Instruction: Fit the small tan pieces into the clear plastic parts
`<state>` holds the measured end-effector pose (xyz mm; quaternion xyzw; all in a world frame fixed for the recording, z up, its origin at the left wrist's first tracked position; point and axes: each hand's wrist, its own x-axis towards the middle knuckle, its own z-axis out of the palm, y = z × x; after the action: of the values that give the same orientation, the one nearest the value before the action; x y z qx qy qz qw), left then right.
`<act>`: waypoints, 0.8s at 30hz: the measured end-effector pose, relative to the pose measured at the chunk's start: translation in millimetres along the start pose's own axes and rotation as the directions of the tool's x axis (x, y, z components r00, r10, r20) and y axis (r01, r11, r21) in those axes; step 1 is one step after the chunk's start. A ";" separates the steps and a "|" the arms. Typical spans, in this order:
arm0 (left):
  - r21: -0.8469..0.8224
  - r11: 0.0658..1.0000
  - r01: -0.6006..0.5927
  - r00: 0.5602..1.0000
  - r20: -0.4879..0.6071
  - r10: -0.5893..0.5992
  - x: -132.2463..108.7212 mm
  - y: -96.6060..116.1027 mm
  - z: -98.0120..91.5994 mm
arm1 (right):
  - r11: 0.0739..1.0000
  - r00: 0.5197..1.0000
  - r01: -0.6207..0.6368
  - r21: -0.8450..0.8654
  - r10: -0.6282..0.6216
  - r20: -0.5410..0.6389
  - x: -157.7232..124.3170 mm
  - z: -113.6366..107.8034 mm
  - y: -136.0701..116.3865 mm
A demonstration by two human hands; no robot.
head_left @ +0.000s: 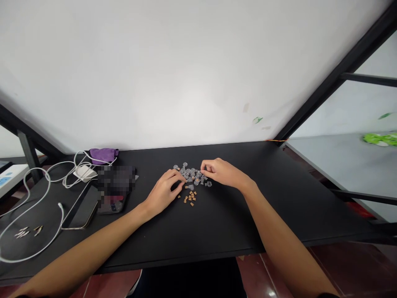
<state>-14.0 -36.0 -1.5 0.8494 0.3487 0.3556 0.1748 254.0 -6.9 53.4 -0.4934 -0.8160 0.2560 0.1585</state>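
Note:
A heap of tiny clear glass bottles (188,171) lies in the middle of the black table, a few with corks in their necks. My left hand (166,188) curves over the heap's left side, thumb and forefinger tips close together; anything between them is too small to make out. At the right edge of the heap, my right hand (221,170) pinches what looks like a small glass bottle (199,172). One corked bottle (190,187) rests just in front of the heap. Nearer to me, several loose small corks (191,197) are scattered on the tabletop.
On the left of the table (204,236) lie a phone (81,209), a partly blurred dark case (113,207), a looping white cable (46,190), a white charger (84,172) and a purple pouch (104,155). Small slim pieces (22,232) lie near the cable. A white wall (186,82) stands behind.

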 end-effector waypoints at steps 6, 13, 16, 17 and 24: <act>0.004 0.999 0.038 0.997 -0.071 -0.038 2.5 -2.8 -1.1 | 0.998 0.997 -0.018 -0.065 0.023 0.077 -3.3 -6.7 2.6; -0.006 0.999 0.044 0.996 -0.076 -0.044 2.4 -3.5 -0.5 | 0.998 0.991 0.003 -0.065 0.006 0.131 -3.2 -7.0 3.2; -0.013 0.998 0.054 0.996 -0.076 -0.055 2.1 -4.1 -0.5 | 0.998 0.989 0.009 -0.060 0.000 0.151 -1.8 -4.4 3.7; -0.016 0.998 0.055 0.996 -0.075 -0.056 2.1 -4.2 -0.5 | 0.998 0.988 0.011 -0.059 -0.002 0.153 -1.5 -3.9 3.6; -0.043 0.997 0.066 0.996 -0.063 -0.069 3.3 -2.5 -0.6 | 0.999 0.985 -0.005 -0.047 0.013 0.170 -1.9 -4.2 -0.4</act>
<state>-13.9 -31.9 -0.9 0.8214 0.3754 0.3836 0.1926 256.7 -7.7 57.1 -0.4770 -0.8301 0.2786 0.0756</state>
